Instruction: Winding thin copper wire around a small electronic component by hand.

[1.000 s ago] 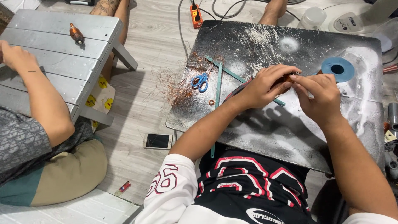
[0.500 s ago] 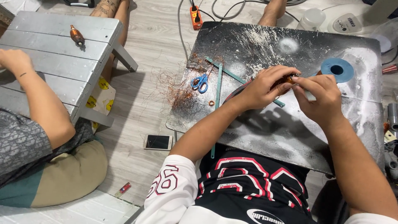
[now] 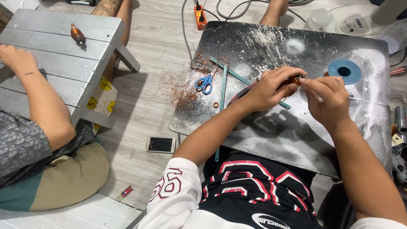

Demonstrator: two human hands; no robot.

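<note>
Hands: left hand [image 3: 269, 89] and right hand [image 3: 328, 99] meet over the middle of the tabletop, fingers of both curled shut around one small copper-wound cylindrical part [image 3: 295, 79]; left pinches it from its side, right thumb and forefinger grip the end.
Part location: held between the two hands just above the dark paint-spattered tabletop board [image 3: 271, 140], not resting on it.
Progress: judged mid-job; tangle of loose thin copper wire [image 3: 180, 91] already lies at the board's left edge and spills to the floor, part not put down; how much winding is left on it cannot be told.
Near hands: flat blue round disc with centre hole [image 3: 344, 71] just beyond right hand; long teal strips [image 3: 223, 82] crossed beside left hand; blue-handled scissors [image 3: 204, 83] further left.
Floor: smartphone, screen up [image 3: 161, 144], near left elbow; orange power strip [image 3: 200, 16] at top.
Other person: forearm and hand [image 3: 17, 57] on grey wooden slatted bench [image 3: 63, 55], second copper-wound part [image 3: 78, 34] lying there.
Labels: yellow round stickers on white piece [image 3: 101, 95] under bench; white appliance base with small dark print [image 3: 354, 23] top right.
</note>
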